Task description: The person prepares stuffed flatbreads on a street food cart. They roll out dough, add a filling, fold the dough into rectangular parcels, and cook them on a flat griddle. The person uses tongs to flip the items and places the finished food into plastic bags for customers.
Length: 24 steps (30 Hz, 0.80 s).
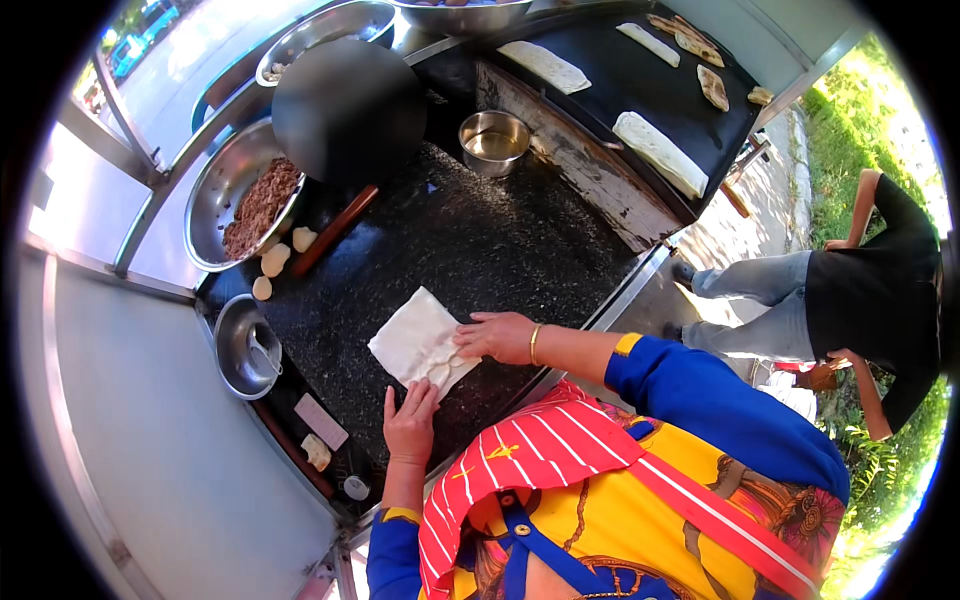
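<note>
A folded sheet of pale dough (pixel 412 334) lies flat on the black speckled countertop (pixel 450 247) in front of me. Its near edge is wrinkled and overlaps in small folds. The fingertips of my left hand (pixel 411 429) touch the dough's near left edge, with the thumb held apart. My right hand (pixel 499 337), with a gold bangle at the wrist, rests palm down on the right side of the sheet, its fingers spread over the dough. Neither hand visibly grips anything.
A steel bowl of minced filling (pixel 262 206), dough balls (pixel 275 259) and a wooden rolling pin (pixel 334 232) are at left. A small bowl of oil (pixel 493 142) stands near the griddle (pixel 600 82), which holds several flatbreads. Beyond the right edge stands a person (pixel 870 292).
</note>
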Motion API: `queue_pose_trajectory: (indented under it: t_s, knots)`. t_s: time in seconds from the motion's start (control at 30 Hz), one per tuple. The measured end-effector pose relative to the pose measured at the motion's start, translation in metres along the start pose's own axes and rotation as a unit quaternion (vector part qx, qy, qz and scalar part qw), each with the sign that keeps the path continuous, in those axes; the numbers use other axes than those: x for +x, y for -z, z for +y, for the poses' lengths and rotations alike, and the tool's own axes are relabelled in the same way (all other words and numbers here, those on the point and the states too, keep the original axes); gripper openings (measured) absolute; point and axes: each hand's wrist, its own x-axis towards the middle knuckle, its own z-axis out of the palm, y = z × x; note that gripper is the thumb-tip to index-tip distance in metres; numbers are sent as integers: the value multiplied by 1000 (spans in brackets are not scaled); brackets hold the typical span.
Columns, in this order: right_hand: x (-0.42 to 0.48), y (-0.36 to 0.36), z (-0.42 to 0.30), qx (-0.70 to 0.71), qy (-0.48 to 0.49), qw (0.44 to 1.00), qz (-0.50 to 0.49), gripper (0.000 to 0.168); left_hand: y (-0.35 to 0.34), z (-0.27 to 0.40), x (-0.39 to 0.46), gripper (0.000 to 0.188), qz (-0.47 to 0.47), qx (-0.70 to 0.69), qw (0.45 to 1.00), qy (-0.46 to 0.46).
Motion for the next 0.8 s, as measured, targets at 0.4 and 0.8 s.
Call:
queue_pose_trajectory:
  t_s: [0.4, 0.8]
  knots:
    - [23, 8, -16, 157, -88, 980, 80, 14, 2, -12, 29, 8, 97, -129, 985, 61]
    - [24, 11, -3, 91, -36, 995, -22, 18, -1, -7, 25, 8, 81, -82, 993, -16]
